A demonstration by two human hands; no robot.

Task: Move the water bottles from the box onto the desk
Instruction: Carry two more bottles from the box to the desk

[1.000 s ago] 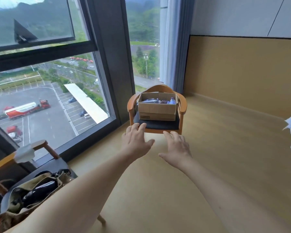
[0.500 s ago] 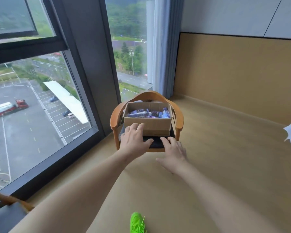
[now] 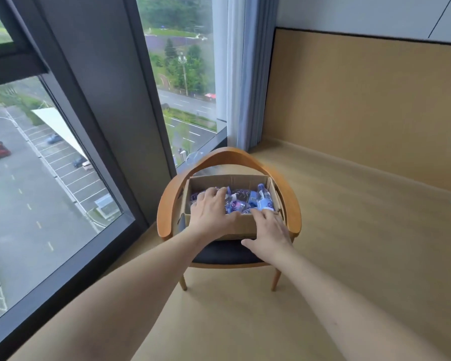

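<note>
An open cardboard box (image 3: 242, 225) stands on the dark seat of a wooden armchair (image 3: 164, 212). Several small water bottles (image 3: 262, 203) with blue and purple labels lie inside it. My left hand (image 3: 210, 212) reaches over the box's near wall, its fingers spread and resting on the bottles at the left. My right hand (image 3: 270, 230) is at the near right corner of the box, fingers extended over the rim toward the bottles. Neither hand visibly grips a bottle. No desk is in view.
The chair stands in a corner by a tall window (image 3: 50, 178) on the left and a grey curtain (image 3: 245, 74) behind. A tan wall panel (image 3: 362, 100) runs along the right. Pale wooden floor (image 3: 362, 243) spreads to the right and in front.
I have come closer to the chair. Both hands moved forward from in front of the box to over its rim, the left one now on the bottles.
</note>
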